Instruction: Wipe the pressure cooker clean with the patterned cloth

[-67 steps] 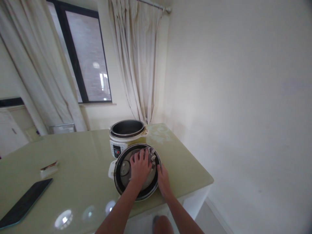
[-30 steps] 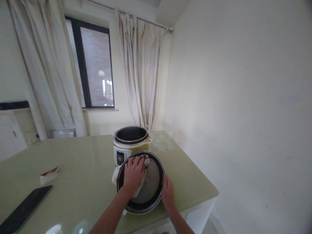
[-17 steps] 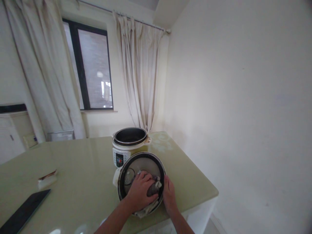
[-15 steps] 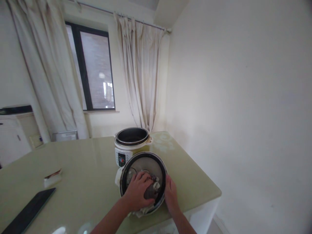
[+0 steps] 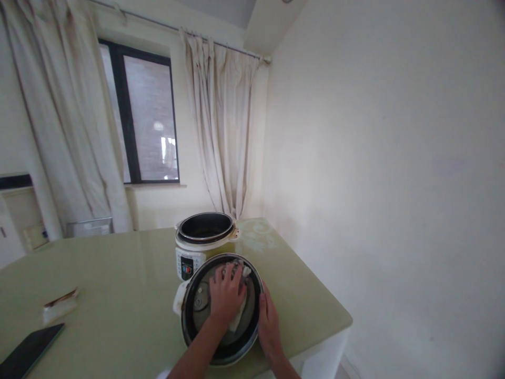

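A round cooker lid (image 5: 196,305) lies upside down on the green table (image 5: 118,295), its metal inner side facing up. My left hand (image 5: 225,296) presses a light cloth (image 5: 238,315) flat against the lid's inner plate, fingers closed over the cloth toward the far edge. My right hand (image 5: 268,325) rests on the lid's right rim and steadies it, fingers together along the edge. Just behind the lid stands the white electric cooker (image 5: 199,243), uncovered, with its dark inner pot showing.
A dark tablet or phone (image 5: 27,351) lies at the table's near left, with a small white packet (image 5: 59,306) beyond it. Curtains and a window are behind the table. A bare wall runs close along the table's right edge.
My left hand has slid the cloth from the near side of the lid's inner plate to its far side. My right hand stays on the right rim.
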The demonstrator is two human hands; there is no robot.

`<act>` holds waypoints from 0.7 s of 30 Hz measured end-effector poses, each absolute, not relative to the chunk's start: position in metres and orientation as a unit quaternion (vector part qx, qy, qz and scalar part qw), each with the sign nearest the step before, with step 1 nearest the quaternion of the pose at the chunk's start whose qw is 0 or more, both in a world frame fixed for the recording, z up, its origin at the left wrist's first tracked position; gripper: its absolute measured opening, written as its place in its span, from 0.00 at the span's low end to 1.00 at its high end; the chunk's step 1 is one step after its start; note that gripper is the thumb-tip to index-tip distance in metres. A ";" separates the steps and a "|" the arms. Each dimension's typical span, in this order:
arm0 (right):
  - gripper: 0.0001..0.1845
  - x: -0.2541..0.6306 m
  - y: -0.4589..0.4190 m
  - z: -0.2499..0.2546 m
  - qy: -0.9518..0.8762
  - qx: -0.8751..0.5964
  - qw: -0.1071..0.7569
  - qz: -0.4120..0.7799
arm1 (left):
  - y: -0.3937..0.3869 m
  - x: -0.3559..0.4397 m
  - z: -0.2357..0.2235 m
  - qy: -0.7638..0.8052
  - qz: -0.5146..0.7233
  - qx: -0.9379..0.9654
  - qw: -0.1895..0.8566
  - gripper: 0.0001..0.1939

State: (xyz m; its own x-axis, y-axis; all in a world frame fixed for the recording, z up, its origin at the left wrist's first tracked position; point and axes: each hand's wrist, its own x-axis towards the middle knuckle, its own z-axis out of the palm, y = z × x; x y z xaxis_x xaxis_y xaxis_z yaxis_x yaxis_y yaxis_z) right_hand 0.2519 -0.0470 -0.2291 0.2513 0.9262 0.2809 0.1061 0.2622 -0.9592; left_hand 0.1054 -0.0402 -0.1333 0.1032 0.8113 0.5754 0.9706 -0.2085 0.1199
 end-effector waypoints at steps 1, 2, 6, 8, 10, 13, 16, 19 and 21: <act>0.45 0.252 -0.046 -0.230 -0.509 -0.505 0.608 0.341 | -0.044 0.111 -0.141 -0.594 -0.274 -0.744 0.133 0.25; 0.46 0.252 -0.046 -0.231 -0.505 -0.505 0.610 0.344 | -0.049 0.114 -0.148 -0.574 -0.272 -0.763 0.118 0.25; 0.47 0.252 -0.047 -0.227 -0.497 -0.505 0.612 0.351 | -0.067 0.099 -0.160 -0.508 -0.244 -0.824 0.059 0.26; 0.46 0.251 -0.049 -0.224 -0.498 -0.500 0.615 0.351 | -0.072 0.080 -0.156 -0.482 -0.207 -0.851 0.028 0.30; 0.44 0.250 -0.051 -0.220 -0.502 -0.493 0.620 0.347 | -0.074 0.059 -0.150 -0.463 -0.158 -0.872 0.011 0.34; 0.42 0.249 -0.051 -0.218 -0.507 -0.489 0.618 0.349 | -0.072 0.035 -0.138 -0.451 -0.099 -0.887 0.030 0.35; 0.43 0.249 -0.051 -0.219 -0.500 -0.498 0.616 0.351 | -0.064 0.026 -0.126 -0.494 -0.101 -0.859 0.093 0.35; 0.42 0.250 -0.051 -0.223 -0.501 -0.499 0.618 0.343 | -0.051 0.036 -0.117 -0.589 -0.157 -0.775 0.163 0.30; 0.41 0.250 -0.050 -0.226 -0.506 -0.498 0.619 0.337 | -0.043 0.056 -0.115 -0.639 -0.200 -0.720 0.184 0.27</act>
State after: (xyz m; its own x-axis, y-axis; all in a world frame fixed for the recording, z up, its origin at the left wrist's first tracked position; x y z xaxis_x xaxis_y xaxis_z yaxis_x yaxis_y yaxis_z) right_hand 0.2503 -0.0500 -0.2260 0.2620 0.9202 0.2909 0.0867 0.2777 -0.9567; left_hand 0.0559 -0.0429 -0.1153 0.1040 0.8457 0.5234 0.9932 -0.1160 -0.0099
